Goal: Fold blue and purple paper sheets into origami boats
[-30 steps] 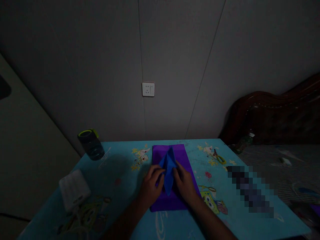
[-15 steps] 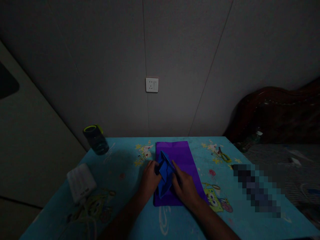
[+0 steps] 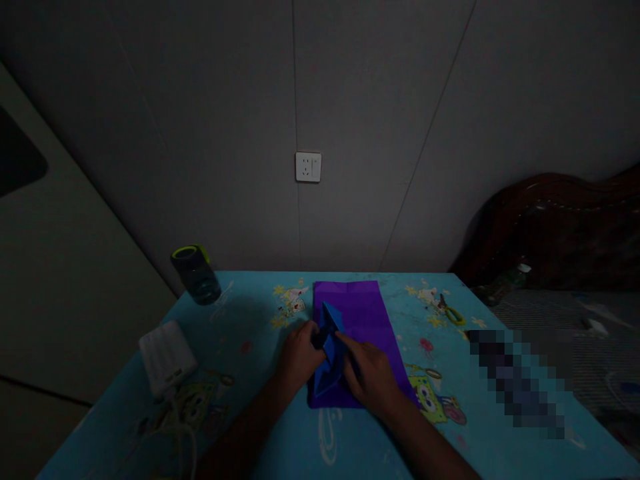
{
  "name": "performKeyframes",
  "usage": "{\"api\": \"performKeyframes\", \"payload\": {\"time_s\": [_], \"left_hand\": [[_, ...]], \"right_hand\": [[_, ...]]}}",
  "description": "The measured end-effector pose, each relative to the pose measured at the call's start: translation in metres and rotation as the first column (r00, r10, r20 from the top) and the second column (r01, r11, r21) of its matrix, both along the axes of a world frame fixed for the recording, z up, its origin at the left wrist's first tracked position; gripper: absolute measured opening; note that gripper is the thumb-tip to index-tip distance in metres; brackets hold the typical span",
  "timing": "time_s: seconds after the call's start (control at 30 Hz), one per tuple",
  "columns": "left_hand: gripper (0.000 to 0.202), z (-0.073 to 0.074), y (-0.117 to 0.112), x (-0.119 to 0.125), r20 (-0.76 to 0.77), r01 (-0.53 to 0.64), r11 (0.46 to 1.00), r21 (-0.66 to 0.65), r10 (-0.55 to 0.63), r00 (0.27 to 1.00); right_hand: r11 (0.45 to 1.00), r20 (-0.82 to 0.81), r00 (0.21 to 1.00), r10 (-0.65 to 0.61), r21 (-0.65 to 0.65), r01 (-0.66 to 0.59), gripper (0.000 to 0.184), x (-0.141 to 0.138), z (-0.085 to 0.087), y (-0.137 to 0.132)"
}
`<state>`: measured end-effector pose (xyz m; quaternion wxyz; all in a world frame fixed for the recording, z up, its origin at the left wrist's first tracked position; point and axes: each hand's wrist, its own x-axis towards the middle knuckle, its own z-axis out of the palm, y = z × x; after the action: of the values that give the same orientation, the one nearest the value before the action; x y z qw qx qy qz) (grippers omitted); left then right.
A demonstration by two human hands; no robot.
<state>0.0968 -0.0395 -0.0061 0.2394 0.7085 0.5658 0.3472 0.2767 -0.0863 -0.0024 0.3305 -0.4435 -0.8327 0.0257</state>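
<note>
A folded piece of blue paper (image 3: pixel 327 377), shaped like a boat with pointed ends, is held up over a purple sheet of paper (image 3: pixel 363 307) on the table. My left hand (image 3: pixel 301 353) is closed on its left side, thumb and fingers pinching the edge. On the other side, my right hand (image 3: pixel 369 373) grips the paper's right wall, its index finger reaching into the opening in the middle. Dim light hides the fold details and some fingertips.
On the patterned blue tablecloth (image 3: pixel 270 427) stand a dark bottle (image 3: pixel 200 283) and a white box-like device (image 3: pixel 167 360) with a cable at left. Yellow-handled scissors (image 3: pixel 454 315) lie at right, near a pixelated patch. A wall socket (image 3: pixel 308 167) is behind.
My right index finger has moved from the blue paper's outer right edge into its middle opening. The opening looks narrower. The camera view has shifted slightly.
</note>
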Motion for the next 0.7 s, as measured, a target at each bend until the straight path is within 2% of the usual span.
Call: {"api": "performKeyframes", "payload": {"time_s": [0.27,0.47,0.57,0.7], "left_hand": [[0.011,0.0047,-0.0027,0.0025,0.066,0.002,1.0,-0.008,-0.002,0.998],[0.016,0.0016,-0.0003,0.0006,0.233,0.083,0.997,0.002,-0.081,0.969],[0.021,-0.0013,0.0005,-0.0004,0.336,0.112,0.994,-0.016,-0.101,0.937],[0.027,-0.0015,-0.0005,-0.0011,0.324,0.11,0.993,-0.043,-0.091,0.942]], "right_hand": [[0.999,-0.047,0.998,-0.034,-0.016,0.033,0.038,0.004,0.004,0.0006],[0.997,-0.149,0.987,-0.065,-0.049,0.059,0.037,0.0061,0.0031,0.0011],[0.997,-0.141,0.988,-0.066,-0.044,0.06,0.036,0.0054,0.003,0.001],[0.998,-0.13,0.991,-0.038,-0.052,0.031,0.035,0.0042,0.0027,0.0009]]}}
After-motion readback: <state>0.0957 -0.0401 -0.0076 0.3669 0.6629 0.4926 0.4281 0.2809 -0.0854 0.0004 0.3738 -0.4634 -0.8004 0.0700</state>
